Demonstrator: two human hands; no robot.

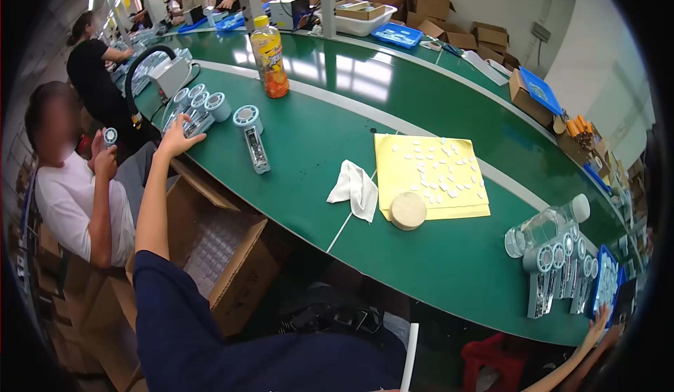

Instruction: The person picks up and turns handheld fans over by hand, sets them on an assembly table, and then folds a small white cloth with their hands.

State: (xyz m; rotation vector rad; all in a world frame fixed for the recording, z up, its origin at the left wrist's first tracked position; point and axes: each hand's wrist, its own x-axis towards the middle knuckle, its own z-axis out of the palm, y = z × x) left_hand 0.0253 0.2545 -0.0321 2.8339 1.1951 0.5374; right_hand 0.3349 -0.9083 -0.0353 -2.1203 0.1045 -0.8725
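My left hand (181, 138) reaches to the far left of the green table, thumb and fingers apart, touching the grey bodies of a cluster of light-blue round-headed devices (217, 107). Whether it bears any weight cannot be told. Just right of that cluster, a single similar device (258, 149) lies by itself, its narrow body showing inner parts. My right hand is not in view.
An orange-drink bottle (271, 62) stands behind. Mid-table are a white cloth (355, 190), a yellow sheet (432, 160) with small white pieces, and a round tan block (408, 211). At right: a clear bottle (537, 232), more devices (544, 258), a co-worker's hands (598, 325). Another person sits left.
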